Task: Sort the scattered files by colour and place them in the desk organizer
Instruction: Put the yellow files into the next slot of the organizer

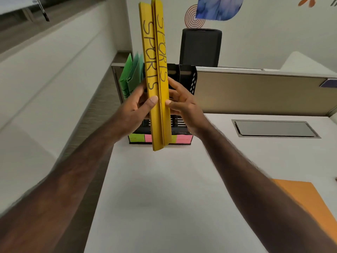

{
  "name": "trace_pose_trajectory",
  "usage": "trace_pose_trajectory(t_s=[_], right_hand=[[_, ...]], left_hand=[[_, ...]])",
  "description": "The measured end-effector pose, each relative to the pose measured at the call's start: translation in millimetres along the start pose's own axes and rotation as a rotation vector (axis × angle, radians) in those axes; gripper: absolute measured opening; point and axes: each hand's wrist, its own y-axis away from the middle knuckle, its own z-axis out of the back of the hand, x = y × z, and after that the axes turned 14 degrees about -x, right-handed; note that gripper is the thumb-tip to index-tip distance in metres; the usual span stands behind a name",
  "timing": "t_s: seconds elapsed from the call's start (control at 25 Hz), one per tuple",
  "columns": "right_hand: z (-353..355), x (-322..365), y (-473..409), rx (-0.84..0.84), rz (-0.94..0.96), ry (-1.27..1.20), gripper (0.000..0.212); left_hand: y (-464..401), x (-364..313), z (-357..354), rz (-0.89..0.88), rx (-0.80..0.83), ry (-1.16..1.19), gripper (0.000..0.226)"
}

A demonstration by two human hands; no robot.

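Two yellow files [155, 75] marked "SPORTS" stand upright, spines toward the camera, above the black desk organizer [184, 125]. Left hand [135, 105] and right hand [180, 105] grip them from either side. Green files [130, 75] occupy the organizer's leftmost slot.

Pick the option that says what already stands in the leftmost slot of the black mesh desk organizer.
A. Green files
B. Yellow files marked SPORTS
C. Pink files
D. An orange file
A: green paper files stand upright in the leftmost slot of the black mesh desk organizer, while the two yellow files marked SPORTS are held in front of it between the left hand and right hand, and the orange file lies flat on the white desk.
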Motion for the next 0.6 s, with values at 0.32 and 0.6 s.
trace_pose_trajectory(t_s=[0.32, 0.6], right_hand=[[-5.8, -19.5, -68.1, 0.008, -0.012, -0.006, 0.067], [-14.0, -59.1, -93.0, -0.071, -0.002, 0.014, 0.075]], left_hand=[[-58.9, 16.4, -4.3, -0.025, -0.071, -0.038, 0.05], [-78.9, 57.2, -2.8, 0.057, -0.079, -0.043, 0.052]])
